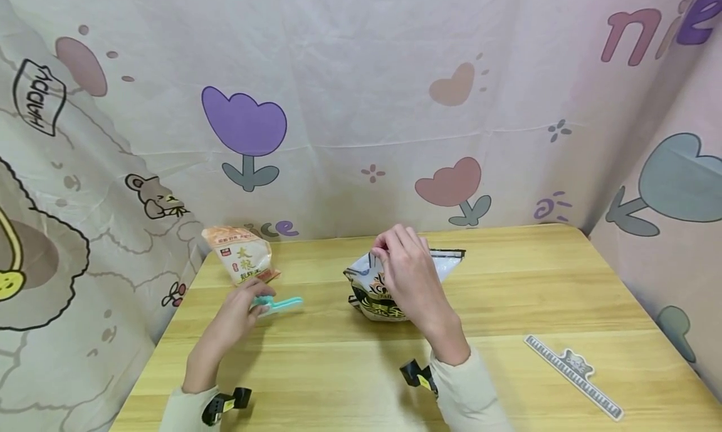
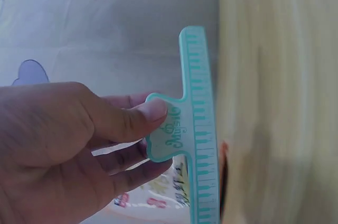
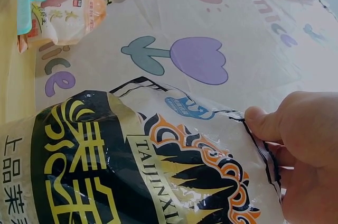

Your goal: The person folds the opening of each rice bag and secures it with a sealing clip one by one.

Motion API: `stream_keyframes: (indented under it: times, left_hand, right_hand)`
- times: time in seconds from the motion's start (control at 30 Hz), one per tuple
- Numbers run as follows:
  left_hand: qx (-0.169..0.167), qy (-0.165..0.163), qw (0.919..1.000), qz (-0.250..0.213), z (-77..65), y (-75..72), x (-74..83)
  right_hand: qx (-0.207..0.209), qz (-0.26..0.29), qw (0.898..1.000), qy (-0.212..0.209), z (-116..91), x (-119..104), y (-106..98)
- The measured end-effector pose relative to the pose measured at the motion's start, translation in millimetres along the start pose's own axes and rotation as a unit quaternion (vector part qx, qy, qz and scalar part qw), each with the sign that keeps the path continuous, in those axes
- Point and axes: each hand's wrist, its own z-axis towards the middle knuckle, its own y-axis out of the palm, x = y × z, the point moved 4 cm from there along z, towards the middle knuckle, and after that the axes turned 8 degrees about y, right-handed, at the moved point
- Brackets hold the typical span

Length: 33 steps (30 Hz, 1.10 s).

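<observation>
My left hand (image 1: 239,313) pinches a mint-green bag clip (image 2: 199,129) by its tab, thumb over the word "Music". Piano keys are printed along the clip's long bar. With thumb and fingers, my right hand (image 1: 410,275) grips the top edge of a black, white and gold food bag (image 3: 174,166) that stands on the table. Part of this bag is hidden behind the right hand in the head view. Just beyond the left hand stands an orange and white food bag (image 1: 239,256).
A grey bag clip (image 1: 575,375) with a cat-shaped tab lies at the right of the wooden table (image 1: 316,369). Printed cloth (image 1: 350,106) hangs behind the table and along both sides.
</observation>
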Motion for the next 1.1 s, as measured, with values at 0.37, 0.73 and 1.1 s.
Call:
stream_keyframes:
  times: [0.37, 0.73, 1.1]
  left_hand:
    - [0.022, 0.034, 0.9965, -0.073, 17.2, -10.2, 14.7]
    - [0.052, 0.052, 0.9934, -0.088, 40.5, -20.5, 30.6]
    - [0.078, 0.061, 0.9814, -0.164, 49.1, -28.9, 44.2]
  right_hand:
    - [-0.006, -0.004, 1.0, -0.006, 1.1, -2.3, 5.2]
    - [0.005, -0.006, 1.0, -0.003, 0.3, -1.6, 4.8]
    - [0.001, 0.0, 1.0, -0.005, -1.1, -1.8, 6.3]
